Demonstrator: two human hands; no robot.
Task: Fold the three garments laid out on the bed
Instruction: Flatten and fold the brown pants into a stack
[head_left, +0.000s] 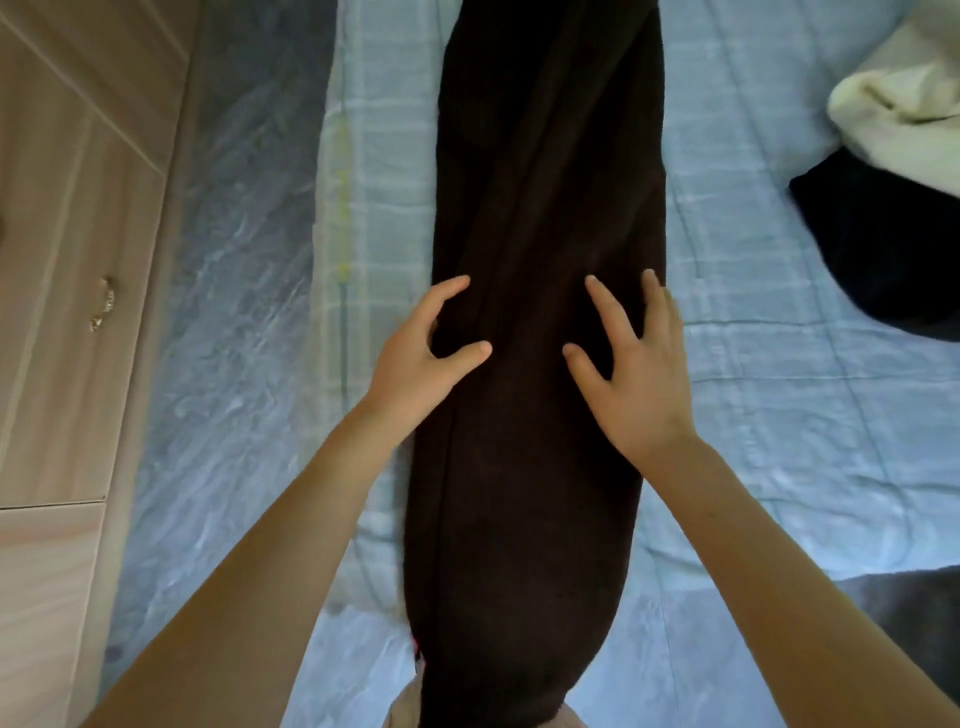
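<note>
Head view, looking down the bed (779, 364), whose pale blue checked cover is lying under everything else. A long dark brown garment (545, 208) is lying lengthwise down the middle of the cover, folded into a narrow strip that is running from the top of the frame to the near edge. Both bare hands are resting on it about halfway along, set apart on either side of its central crease. The left hand (421, 358) is sitting on the garment's left edge with forefinger and thumb spread on the cloth; its other fingers are curling at the edge, and whether they are gripping the fabric cannot be told. The right hand (634, 374) is lying flat with fingers splayed, pressing the cloth near the right edge and holding nothing. Well apart at the right, a cream garment (904, 119) is lying bunched, touching a black garment (893, 249) beside it. A pale wooden wardrobe (67, 260) is standing at the left.
</note>
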